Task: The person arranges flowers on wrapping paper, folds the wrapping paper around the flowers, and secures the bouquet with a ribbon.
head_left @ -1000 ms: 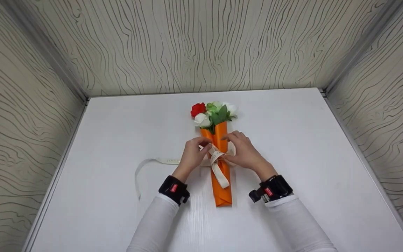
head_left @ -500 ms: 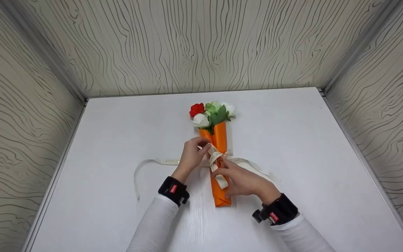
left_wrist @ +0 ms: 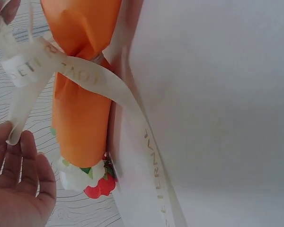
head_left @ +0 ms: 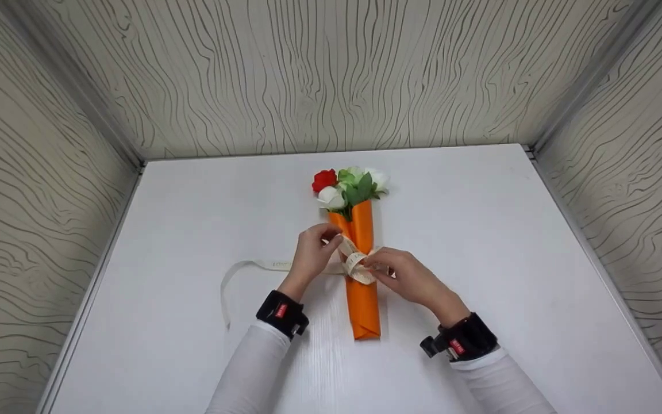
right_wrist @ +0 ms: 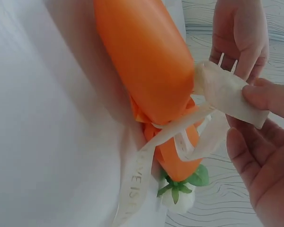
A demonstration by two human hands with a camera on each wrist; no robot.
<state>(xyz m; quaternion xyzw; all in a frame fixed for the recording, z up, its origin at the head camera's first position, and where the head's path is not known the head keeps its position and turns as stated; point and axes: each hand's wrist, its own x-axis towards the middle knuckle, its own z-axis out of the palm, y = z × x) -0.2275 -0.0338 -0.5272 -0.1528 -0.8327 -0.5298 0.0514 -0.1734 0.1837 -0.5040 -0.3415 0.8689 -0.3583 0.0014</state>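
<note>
A bouquet in orange wrapping [head_left: 363, 310] lies on the table, its red, white and pale green flowers [head_left: 331, 197] toward the back wall. Cream ribbon with printed gold letters [left_wrist: 102, 81] goes round its narrowed middle. My left hand [head_left: 312, 250] pinches a ribbon loop between thumb and fingers, left of the wrapping. On the other side, my right hand [head_left: 411, 279] pinches another fold of the ribbon [right_wrist: 227, 94] between thumb and fingers. The ribbon's crossing is partly covered by the right fingers in the head view.
One long ribbon tail [head_left: 239, 265] curves over the white table [head_left: 164, 356] to the left. Patterned wall panels [head_left: 331, 75] stand behind and at both sides of the table. Each wrist wears a black camera strap [head_left: 282, 313].
My right hand moved down across the wrapping, then back up to the ribbon crossing. The ribbon end that hung over the lower wrapping is now folded up in its fingers. The left hand keeps its pinch.
</note>
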